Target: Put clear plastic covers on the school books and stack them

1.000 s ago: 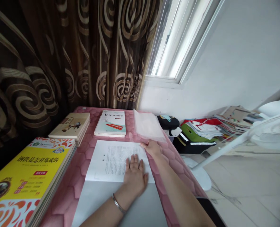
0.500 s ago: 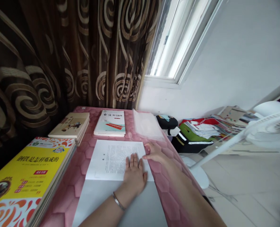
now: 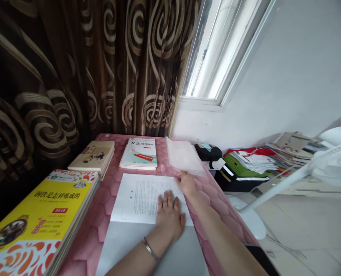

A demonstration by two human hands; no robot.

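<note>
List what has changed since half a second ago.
The right hand has moved from the right edge of the page up to its upper right corner; whether it pinches is unclear. The left hand stays flat on the page; the yellow book stays put.

open book [image 3: 140, 226] | printed white page [image 3: 127, 209] above plain grey | flat on pink padding [image 3: 92, 230]

We record a pink quilted desk [image 3: 105, 199]. On it we see an open book [image 3: 141, 209], nearest; yellow-topped stack [image 3: 40, 218] and tan books [image 3: 91, 156], left; white-covered books [image 3: 138, 153], far middle; clear sheets [image 3: 183, 157], far right.
</note>
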